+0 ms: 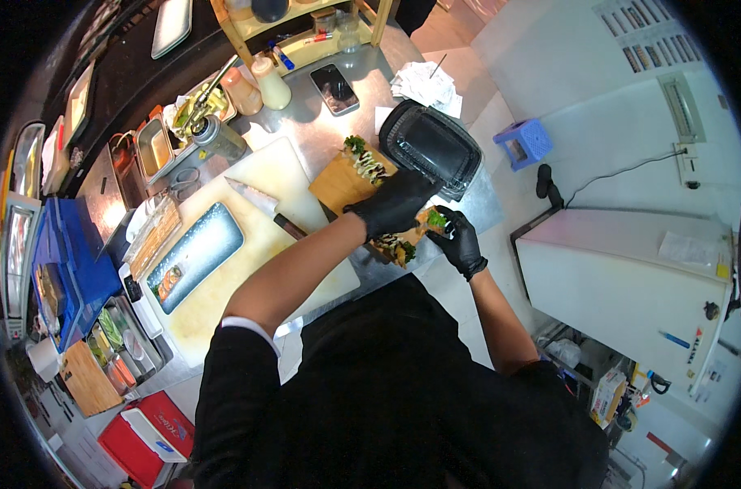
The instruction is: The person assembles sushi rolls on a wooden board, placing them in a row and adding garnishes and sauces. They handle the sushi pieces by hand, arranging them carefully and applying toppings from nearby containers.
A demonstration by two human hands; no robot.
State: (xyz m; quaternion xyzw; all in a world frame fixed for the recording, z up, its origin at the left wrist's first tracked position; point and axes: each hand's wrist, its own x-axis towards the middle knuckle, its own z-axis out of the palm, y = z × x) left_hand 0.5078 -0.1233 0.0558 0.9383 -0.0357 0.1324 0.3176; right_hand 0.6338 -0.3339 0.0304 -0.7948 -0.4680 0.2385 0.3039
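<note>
My left hand [396,204], in a black glove, bends its fingers down over a paper-wrapped food piece [423,222], hiding part of it. On the other side, my right hand [461,246], also black-gloved, grips the same piece by its end, where green leaf shows. Brown paper [338,181] lies under the left hand. More leafy food with white and dark sauce stripes [369,167] rests on that paper, and another leafy portion [401,248] sits nearer me. Just beyond my hands is a black plastic takeaway container [431,147].
A knife [264,205] lies on the white cutting board [224,306] beside a long blue plate [197,251] bearing a small food piece. Sauce bottles [271,83], a phone [335,88] and papers [427,85] stand or lie farther back. A blue stool [525,144] is on the floor right.
</note>
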